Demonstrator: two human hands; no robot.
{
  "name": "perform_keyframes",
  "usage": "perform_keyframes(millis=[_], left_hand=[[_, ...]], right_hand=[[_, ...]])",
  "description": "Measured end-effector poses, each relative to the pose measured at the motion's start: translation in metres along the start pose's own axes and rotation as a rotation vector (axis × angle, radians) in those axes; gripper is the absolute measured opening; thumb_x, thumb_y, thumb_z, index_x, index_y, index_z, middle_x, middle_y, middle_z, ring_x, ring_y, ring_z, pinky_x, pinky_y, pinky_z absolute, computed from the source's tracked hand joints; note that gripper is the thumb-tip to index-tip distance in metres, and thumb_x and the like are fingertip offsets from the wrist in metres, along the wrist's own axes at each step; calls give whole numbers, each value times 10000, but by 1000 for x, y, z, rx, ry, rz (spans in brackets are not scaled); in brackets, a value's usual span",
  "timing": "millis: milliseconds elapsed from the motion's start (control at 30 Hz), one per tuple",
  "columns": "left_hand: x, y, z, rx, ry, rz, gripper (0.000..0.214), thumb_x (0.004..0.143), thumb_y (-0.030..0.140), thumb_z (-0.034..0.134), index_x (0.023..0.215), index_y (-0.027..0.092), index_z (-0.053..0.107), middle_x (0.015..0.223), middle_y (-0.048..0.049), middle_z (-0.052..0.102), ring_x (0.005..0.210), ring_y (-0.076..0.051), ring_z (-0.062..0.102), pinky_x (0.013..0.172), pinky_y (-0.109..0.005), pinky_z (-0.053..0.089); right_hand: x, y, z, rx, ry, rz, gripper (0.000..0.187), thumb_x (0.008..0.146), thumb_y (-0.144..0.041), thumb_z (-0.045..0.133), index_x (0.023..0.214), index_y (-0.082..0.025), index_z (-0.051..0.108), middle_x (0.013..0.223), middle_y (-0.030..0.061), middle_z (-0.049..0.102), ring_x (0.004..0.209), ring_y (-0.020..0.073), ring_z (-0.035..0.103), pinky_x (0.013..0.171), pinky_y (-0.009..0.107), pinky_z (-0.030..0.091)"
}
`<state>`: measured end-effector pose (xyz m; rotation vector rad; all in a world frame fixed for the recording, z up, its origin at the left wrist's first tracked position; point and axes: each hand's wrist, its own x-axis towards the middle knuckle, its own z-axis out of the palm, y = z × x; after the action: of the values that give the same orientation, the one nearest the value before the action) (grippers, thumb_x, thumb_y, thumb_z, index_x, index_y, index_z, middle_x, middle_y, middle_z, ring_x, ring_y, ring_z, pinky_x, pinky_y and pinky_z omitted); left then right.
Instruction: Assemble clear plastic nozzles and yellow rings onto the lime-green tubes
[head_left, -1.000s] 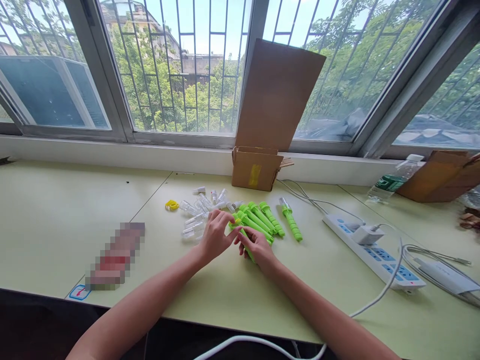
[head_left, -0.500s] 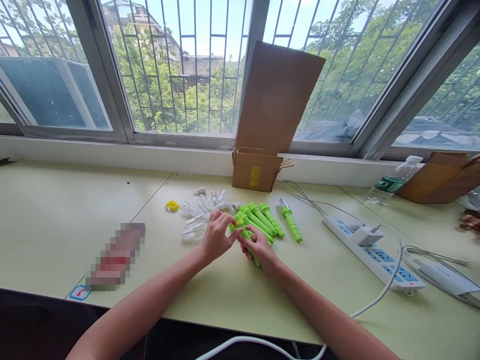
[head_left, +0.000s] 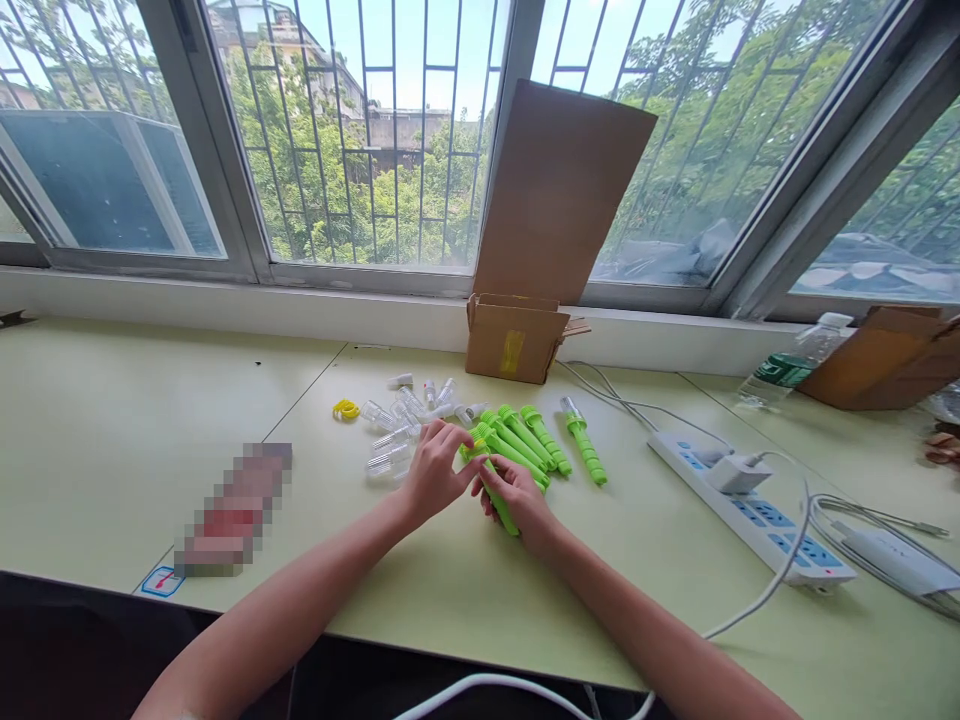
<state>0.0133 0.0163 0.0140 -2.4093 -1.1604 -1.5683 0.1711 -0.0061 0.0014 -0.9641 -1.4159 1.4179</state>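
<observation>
My right hand [head_left: 519, 497] is closed around a green plastic tube [head_left: 501, 512], its lower end sticking out toward me. At the tube's upper end, my left hand [head_left: 435, 472] pinches a yellow ring [head_left: 478, 447] with thumb and fingers. The fingers partly cover the ring, so its exact seating is hidden. Just beyond my hands lie several more green tubes [head_left: 521, 440] side by side. Apart from them on the right is a green tube with a clear tip [head_left: 585, 450]. Left of my hands are scattered clear plastic caps [head_left: 388, 461] and a small pile of yellow rings [head_left: 346, 409].
A cardboard box [head_left: 517, 340] stands against the window sill. To the right lies a white power strip [head_left: 750, 510] with cables, and behind it a plastic bottle [head_left: 787, 365]. A blurred-out object [head_left: 236, 515] rests on the left of the table.
Both hands keep nearly the same hold on the tube and ring, with only slight finger movement. The whole view has shifted a little.
</observation>
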Motion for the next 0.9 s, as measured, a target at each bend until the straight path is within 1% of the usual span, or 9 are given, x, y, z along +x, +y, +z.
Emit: perform_keyframes(millis=[100,233,467,600,733,800,900], left_hand=[[0,0,0,6,-1,-6,162,800,295,672,801,219,529,796,-27,641,814,-215,555,769,-374,458],[0,-1,0,22,-9,-13,156,808,302,664,805,220,531,791,-29,640,820,-219,557,778,-384,461],[-1,-3,0,27,-22,-19,178,806,322,666,808,216,522,805,-35,648,824,-224,559,780,-391,461],[-2,-3,0,16,-26,-17,180,810,327,660,805,216,518,800,-33,650,820,-222,560,775,-386,458],[-2,-4,0,-1,-32,-13,175,802,313,665,804,221,516,784,-22,644,806,-217,558,778,-382,455],[-2,-4,0,-5,-35,-12,176,801,314,666,806,222,516,787,-20,644,808,-217,557,781,-382,454],[-3,-4,0,-6,-37,-9,175,806,322,661,811,222,517,790,-20,644,815,-217,558,779,-379,452]], right_hand=[[-1,-4,2,-16,-35,-6,381,819,-571,578,787,-195,525,692,-5,605,483,95,540,402,208,397],[-2,-3,3,4,-12,-2,364,832,-560,568,790,-202,515,699,-15,589,495,94,530,409,209,396],[0,1,-2,90,1,26,314,844,-501,576,797,-200,498,575,-39,547,402,75,442,362,193,326],[-1,1,-3,73,8,48,308,824,-489,596,839,-197,497,543,-45,550,368,62,404,336,175,281],[-1,2,-4,24,38,79,418,743,-497,677,959,-211,463,529,-54,587,330,64,386,306,165,251],[0,2,-5,27,32,86,427,736,-502,679,955,-211,456,533,-47,603,323,63,388,302,163,248],[0,0,-6,72,-7,88,347,783,-486,643,902,-204,478,555,-29,618,320,58,391,303,165,255]])
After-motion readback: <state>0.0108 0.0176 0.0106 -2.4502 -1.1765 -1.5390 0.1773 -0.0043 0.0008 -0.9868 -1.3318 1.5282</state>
